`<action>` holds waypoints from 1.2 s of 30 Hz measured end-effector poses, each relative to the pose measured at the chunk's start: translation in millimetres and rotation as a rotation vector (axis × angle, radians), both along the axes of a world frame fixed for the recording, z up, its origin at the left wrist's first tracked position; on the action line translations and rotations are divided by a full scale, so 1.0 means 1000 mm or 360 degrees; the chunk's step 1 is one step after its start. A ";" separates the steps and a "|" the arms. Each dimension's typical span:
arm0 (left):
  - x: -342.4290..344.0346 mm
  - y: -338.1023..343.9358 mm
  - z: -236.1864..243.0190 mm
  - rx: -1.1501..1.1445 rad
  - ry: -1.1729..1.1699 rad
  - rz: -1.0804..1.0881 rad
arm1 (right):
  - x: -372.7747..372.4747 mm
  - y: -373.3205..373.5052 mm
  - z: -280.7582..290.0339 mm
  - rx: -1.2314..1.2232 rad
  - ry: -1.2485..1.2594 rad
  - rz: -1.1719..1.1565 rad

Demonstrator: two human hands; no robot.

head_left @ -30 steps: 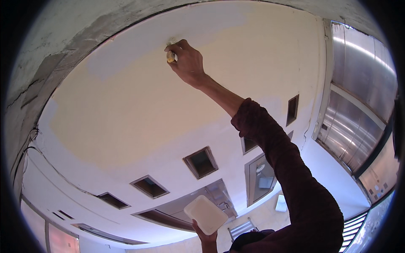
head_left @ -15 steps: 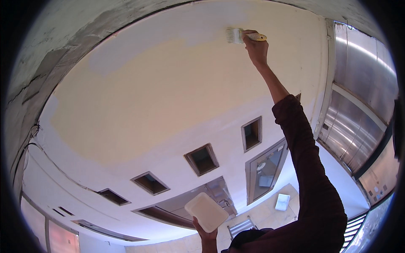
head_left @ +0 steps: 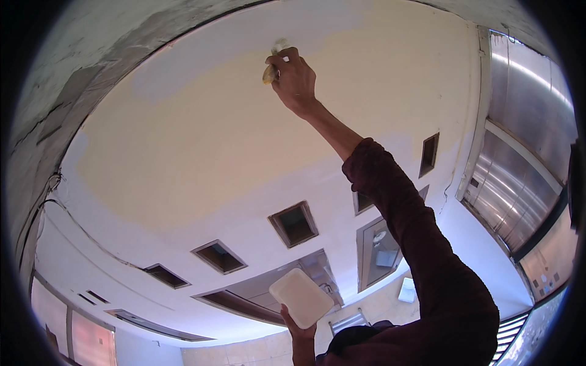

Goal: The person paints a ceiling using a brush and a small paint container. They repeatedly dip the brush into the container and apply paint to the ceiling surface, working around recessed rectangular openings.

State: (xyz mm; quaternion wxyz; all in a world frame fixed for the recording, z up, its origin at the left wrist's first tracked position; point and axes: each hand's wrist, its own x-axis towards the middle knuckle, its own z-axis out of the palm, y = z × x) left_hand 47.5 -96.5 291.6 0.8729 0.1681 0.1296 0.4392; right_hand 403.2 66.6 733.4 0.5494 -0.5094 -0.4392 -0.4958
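Painted wall (head_left: 390, 91) bowed across the whole frame by the lens, with rough grey concrete (head_left: 67, 79) at upper left and dark cables (head_left: 52, 194) looped at far left. Lilac-white coat (head_left: 162, 78) visible at upper left, along the upper edge and through the lower band; broad cream area (head_left: 183, 158) bare of it across the middle and toward upper right. Judging by colour alone, well short of finished: edges largely covered, large centre left. Spaced through the lower band, from left to right, several framed recesses (head_left: 220, 257) with dark interiors. At upper centre, paintbrush (head_left: 269, 74) with yellowish handle, gripped in the closed fingers of the right hand (head_left: 295, 82), bristles near the lilac and cream border; contact with the wall hard to confirm. At lower centre, off-white tray (head_left: 303, 297), rounded at the corners and tilted, clasped at its lower left edge by the left hand (head_left: 298, 330); inside or underside impossible to tell apart, contents likewise. Farther right, pale blue rectangular container (head_left: 407, 290) on the tiled floor (head_left: 378, 303), contents too small to make out; then dark sleeve (head_left: 409, 207) and, at the right edge, shiny metal panels (head_left: 510, 146).
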 end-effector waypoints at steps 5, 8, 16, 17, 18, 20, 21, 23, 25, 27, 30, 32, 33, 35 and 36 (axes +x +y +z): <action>-0.009 -0.002 0.001 -0.0006 0.0042 -0.0023 | -0.045 0.000 0.000 -0.0131 -0.0057 0.0448; -0.014 -0.004 0.008 0.0011 0.0078 0.0008 | -0.032 -0.007 0.010 -0.0102 0.0130 0.0867; -0.022 0.002 0.000 0.0027 -0.0044 0.0024 | 0.130 -0.066 0.022 0.0221 0.0747 0.0808; -0.022 0.003 -0.001 0.0031 -0.0076 0.0002 | 0.151 -0.074 0.020 0.0254 0.0762 0.0604; -0.024 0.004 -0.002 0.0005 -0.0076 -0.0002 | 0.161 -0.084 0.018 0.0246 0.0794 0.0448; -0.025 0.006 -0.003 -0.0046 -0.0083 0.0008 | 0.166 -0.095 0.019 0.0203 0.0815 0.0258; -0.023 0.006 -0.002 -0.0023 -0.0075 0.0016 | 0.159 -0.095 0.020 0.0243 0.0694 0.0170; -0.019 0.005 0.003 0.0025 -0.0060 0.0035 | 0.134 -0.088 0.020 0.0324 0.0447 0.0000; -0.020 0.004 0.005 0.0040 -0.0056 0.0042 | 0.089 -0.064 0.018 0.0189 0.0309 -0.0029; -0.021 0.004 0.007 0.0038 -0.0068 0.0029 | 0.037 -0.034 0.014 0.0023 0.0309 -0.0003; -0.023 0.006 0.010 0.0013 -0.0077 0.0003 | -0.017 0.008 0.006 0.0050 0.0109 0.0017; -0.024 0.006 0.010 -0.0005 -0.0029 0.0036 | -0.056 0.020 0.004 -0.0013 0.0056 0.0068; -0.025 0.007 0.009 0.0010 -0.0032 0.0037 | -0.069 0.027 0.003 -0.0026 0.0017 0.0106; -0.027 0.008 0.006 0.0033 -0.0040 0.0035 | -0.090 0.032 0.001 -0.0086 -0.0088 0.0180; -0.030 0.008 0.005 0.0020 -0.0054 0.0049 | -0.098 0.031 0.002 -0.0099 -0.0087 0.0296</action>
